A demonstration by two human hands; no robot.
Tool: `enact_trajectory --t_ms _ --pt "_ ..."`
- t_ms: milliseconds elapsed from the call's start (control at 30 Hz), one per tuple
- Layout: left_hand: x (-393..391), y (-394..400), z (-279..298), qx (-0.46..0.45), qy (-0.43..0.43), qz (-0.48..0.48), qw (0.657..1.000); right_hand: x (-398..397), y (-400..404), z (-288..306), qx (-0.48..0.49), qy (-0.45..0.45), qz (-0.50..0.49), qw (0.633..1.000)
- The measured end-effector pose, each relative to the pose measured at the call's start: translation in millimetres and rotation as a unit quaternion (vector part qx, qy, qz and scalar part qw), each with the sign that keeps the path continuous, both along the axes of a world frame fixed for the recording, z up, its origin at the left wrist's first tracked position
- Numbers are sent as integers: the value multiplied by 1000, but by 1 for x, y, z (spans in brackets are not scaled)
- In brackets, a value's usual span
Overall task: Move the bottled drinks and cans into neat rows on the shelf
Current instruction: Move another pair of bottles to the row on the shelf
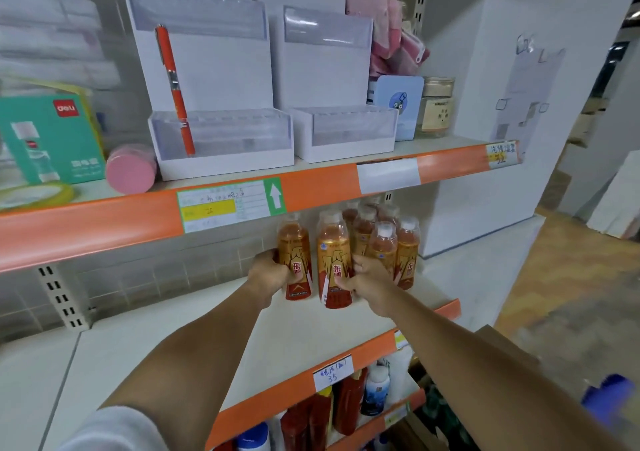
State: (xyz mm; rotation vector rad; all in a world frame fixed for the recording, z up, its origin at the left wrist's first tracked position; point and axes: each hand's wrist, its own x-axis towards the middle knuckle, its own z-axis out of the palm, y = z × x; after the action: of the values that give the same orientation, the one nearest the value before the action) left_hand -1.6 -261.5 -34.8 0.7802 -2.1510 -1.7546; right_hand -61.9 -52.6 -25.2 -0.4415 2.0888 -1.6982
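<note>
Both grips are clenched on drinks: the left hand [269, 270] wraps one orange-labelled plastic bottle with a white cap [294, 260], while the right hand [369, 279] clasps its twin, the second amber bottle [334, 260]. Each stands upright on the white middle shelf [207, 339], just beside a tight cluster of matching bottles [384, 239] behind.

Both forearms are bare, with a pale grey sleeve [114, 430] on the left upper arm.
</note>
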Motion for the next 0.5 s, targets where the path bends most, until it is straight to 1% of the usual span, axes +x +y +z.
enact_trajectory --t_ms 167,300,500 --pt "-19 -13 -8 -13 -5 8 1000 -22 -19 -6 11 -8 5 1000" --pt "-29 -22 -13 2 -9 21 1000 -38 -26 -13 23 -10 -4 1000" --pt "-50 -23 -18 -2 -12 41 999 -64 -36 -27 9 -21 -7 1000"
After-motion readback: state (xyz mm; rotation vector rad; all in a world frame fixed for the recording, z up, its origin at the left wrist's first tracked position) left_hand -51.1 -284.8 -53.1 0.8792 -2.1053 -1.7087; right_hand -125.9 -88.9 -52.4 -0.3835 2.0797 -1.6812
